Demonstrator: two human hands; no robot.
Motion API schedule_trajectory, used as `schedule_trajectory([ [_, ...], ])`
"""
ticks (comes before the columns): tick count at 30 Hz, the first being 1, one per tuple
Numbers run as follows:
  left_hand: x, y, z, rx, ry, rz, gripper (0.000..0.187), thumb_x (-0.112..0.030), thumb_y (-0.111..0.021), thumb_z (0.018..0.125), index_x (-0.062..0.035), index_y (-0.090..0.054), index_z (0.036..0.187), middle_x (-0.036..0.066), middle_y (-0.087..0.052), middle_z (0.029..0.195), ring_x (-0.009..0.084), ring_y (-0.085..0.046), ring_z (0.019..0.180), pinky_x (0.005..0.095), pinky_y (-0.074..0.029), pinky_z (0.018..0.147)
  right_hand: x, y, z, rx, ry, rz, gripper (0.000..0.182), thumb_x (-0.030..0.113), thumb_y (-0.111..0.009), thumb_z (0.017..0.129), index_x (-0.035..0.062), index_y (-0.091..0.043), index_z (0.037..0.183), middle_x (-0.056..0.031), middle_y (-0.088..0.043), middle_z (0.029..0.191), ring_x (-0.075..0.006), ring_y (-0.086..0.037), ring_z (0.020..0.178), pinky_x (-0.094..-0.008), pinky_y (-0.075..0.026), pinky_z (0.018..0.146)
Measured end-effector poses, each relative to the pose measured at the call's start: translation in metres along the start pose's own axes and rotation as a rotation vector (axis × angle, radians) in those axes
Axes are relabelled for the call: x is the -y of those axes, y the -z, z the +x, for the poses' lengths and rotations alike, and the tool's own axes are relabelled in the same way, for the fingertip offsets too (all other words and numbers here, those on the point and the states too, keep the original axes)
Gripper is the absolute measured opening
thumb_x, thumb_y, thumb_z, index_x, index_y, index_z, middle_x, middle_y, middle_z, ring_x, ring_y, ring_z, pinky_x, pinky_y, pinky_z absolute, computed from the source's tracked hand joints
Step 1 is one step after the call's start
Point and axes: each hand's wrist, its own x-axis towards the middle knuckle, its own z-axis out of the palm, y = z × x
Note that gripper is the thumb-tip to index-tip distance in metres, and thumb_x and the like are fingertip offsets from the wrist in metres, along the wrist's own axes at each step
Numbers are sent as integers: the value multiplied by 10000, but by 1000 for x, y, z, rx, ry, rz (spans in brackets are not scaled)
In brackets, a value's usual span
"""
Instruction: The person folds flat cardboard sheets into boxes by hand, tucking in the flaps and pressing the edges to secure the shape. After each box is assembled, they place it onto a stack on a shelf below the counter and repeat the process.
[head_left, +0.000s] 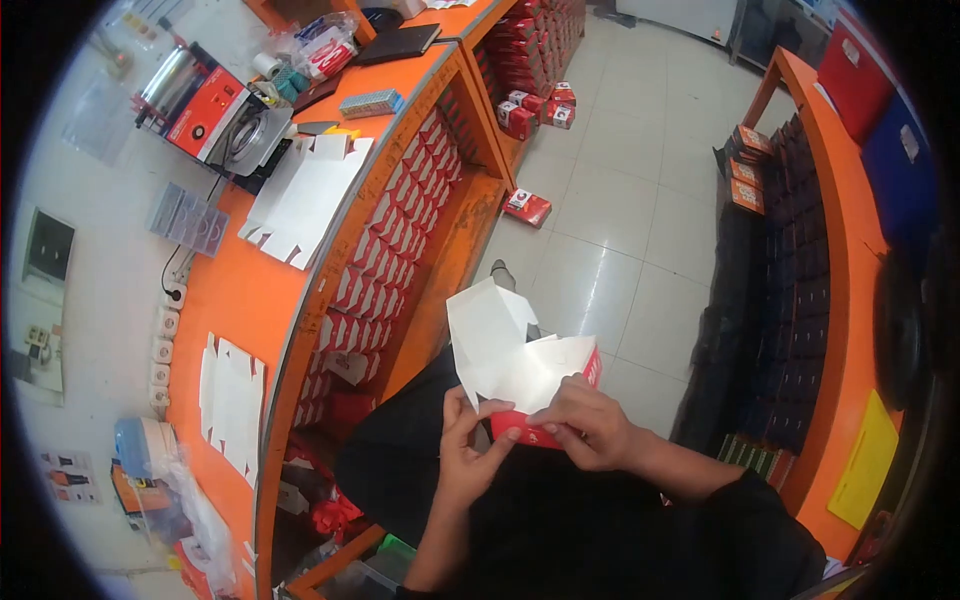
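Note:
A partly folded cardboard food box (495, 340), white inside and red outside, is held over my lap with its lid flap standing up. My left hand (470, 447) grips the near left corner, thumb on the red outer wall and fingers at the edge. With my right hand (588, 425) I pinch the near red wall a little to the right. Both hands are closed on the box, their thumbs close together. The box's underside is hidden from me.
Flat white box blanks (232, 405) lie on the orange counter (215, 305) at left, near a red-and-silver machine (205, 115). Folded red boxes (375, 260) fill the shelf below. Another red box (527, 207) sits on the tiled floor (600, 255). An orange rack (845, 270) stands at right.

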Motion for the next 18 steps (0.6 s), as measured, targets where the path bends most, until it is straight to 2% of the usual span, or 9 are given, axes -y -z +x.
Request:
schedule_trajectory([
  [1,2,1,1,-5,13,-80,294,-13,-761,914,-21,-714,1205,91,-450,1278,239,-525,1250,381,-411,1101,-2,0,0,23,17,33,214,-39,-667,892,27,-696,1093,-128,-559,851,-305,-555,784,-388,-445,738],
  [5,9,-5,-4,-44,-28,-194,258,5,-769,902,-1,-698,1150,90,-453,1289,233,-543,1230,371,-427,1087,0,-5,-1,79,37,63,226,-42,-650,901,21,-676,1116,-134,-539,857,-313,-554,806,-395,-444,748],
  [6,14,-5,-11,-76,37,-303,261,8,-770,903,2,-676,1146,91,-461,1287,225,-553,1213,361,-434,1077,0,-5,-1,81,38,61,226,-42,-650,901,21,-676,1116,-134,-539,857,-313,-554,806,-395,-444,748],
  [8,20,-11,-16,-114,99,-408,265,12,-771,905,4,-654,1143,91,-470,1284,218,-563,1195,351,-442,1066,-2,-7,0,49,90,53,294,-101,-659,852,4,-702,1123,-106,-538,831,-264,-547,751,-369,-443,719],
  [10,19,-32,-19,-521,-66,-520,278,-9,-740,943,-31,-605,1184,44,-556,1187,160,-585,1084,306,-495,950,0,-9,0,67,112,55,314,-109,-651,836,-1,-699,1127,-107,-539,836,-265,-544,756,-370,-442,718],
  [11,22,-34,-21,-602,-65,-544,310,7,-760,925,-7,-587,1181,89,-572,1195,192,-575,1168,328,-465,1021,1,-9,0,81,133,50,334,-116,-644,821,-6,-697,1132,-108,-539,842,-267,-541,761,-371,-440,717],
  [15,21,-29,-23,-485,-102,-373,306,-4,-730,950,-43,-579,1214,57,-545,1189,155,-578,1060,317,-494,939,-1,-15,-4,75,113,109,371,-130,-606,794,-2,-703,1129,-101,-529,837,-264,-540,768,-366,-435,713],
  [17,20,-17,-30,-311,120,-523,272,-21,-763,929,-39,-622,1161,63,-513,1234,178,-573,1110,339,-484,981,-5,-11,-9,162,88,136,371,-104,-605,779,25,-695,1115,-118,-494,877,-293,-504,844,-386,-414,760],
  [18,21,-16,-30,-316,118,-521,272,-21,-763,929,-39,-622,1161,63,-513,1234,178,-573,1110,339,-484,981,-6,-11,-9,165,91,138,371,-104,-605,779,25,-695,1115,-118,-494,877,-293,-504,844,-386,-414,760],
])
